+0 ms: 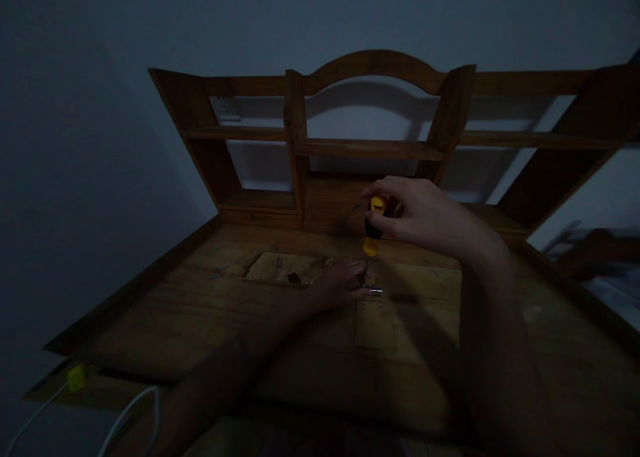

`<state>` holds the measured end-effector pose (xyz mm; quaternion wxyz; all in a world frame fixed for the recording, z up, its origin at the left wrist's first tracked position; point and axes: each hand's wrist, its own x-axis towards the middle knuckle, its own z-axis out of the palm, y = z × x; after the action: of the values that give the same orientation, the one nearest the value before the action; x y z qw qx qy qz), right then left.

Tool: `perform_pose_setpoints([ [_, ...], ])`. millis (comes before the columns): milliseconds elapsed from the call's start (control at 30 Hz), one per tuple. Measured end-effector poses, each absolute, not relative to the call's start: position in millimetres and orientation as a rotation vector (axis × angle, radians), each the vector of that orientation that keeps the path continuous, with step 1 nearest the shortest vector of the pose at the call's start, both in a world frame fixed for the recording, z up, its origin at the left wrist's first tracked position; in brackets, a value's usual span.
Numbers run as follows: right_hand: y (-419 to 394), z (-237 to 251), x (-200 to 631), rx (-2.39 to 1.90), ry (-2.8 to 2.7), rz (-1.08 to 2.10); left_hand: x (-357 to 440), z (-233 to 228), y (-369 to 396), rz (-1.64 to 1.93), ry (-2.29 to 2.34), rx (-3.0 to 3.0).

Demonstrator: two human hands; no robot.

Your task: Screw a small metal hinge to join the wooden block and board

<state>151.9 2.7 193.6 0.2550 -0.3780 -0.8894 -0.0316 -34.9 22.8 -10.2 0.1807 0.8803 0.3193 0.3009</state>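
Wall (320, 17): plain, bluish grey in the gloom, filling the top and the left.
Light: dim; soft shadows lie on the wall behind the shelves.
Shelf unit (369, 148): brown wood, standing along the back of the desk, the wall showing through its upper bays.
Arched rail (373, 58): curves over the middle bay.
Socket plate (229, 110): pale, seen through the upper left bay.
Desktop (175, 324): brown planks with visible grain, a low wooden strip (135, 285) along its left edge.
Cable (131, 404): white, looping at the lower left, near a yellow tag (77, 378).
Far right: dark brown furniture (595, 252) beside something pale, too murky to name.
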Motion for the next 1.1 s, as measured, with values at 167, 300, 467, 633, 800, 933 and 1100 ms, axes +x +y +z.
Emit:
perform_pose_setpoints([
  [167, 2, 194, 149, -1.108, -2.402, -0.114, -35, -11, 23, 0.834, 0.913, 2.486],
  [300, 6, 192, 149, -1.142, -2.394, -0.161, -35, -13, 23, 0.87, 0.903, 2.494],
  [467, 2, 197, 154, -1.026, -2.469, 0.031, -36, -13, 22, 0.874, 0.876, 2.483],
  [633, 4, 195, 151, -1.122, -2.419, -0.089, -36, -12, 22, 0.874, 0.899, 2.489],
  [800, 5, 193, 154, -1.063, -2.452, -0.096, -35, -11, 23, 0.854, 0.888, 2.49],
  [933, 0, 196, 158, -1.018, -2.486, 0.008, -34, -9, 22, 0.841, 0.891, 2.475],
  [1100, 1, 193, 154, -1.178, -2.437, -0.168, -35, -10, 22, 0.853, 0.918, 2.443],
])
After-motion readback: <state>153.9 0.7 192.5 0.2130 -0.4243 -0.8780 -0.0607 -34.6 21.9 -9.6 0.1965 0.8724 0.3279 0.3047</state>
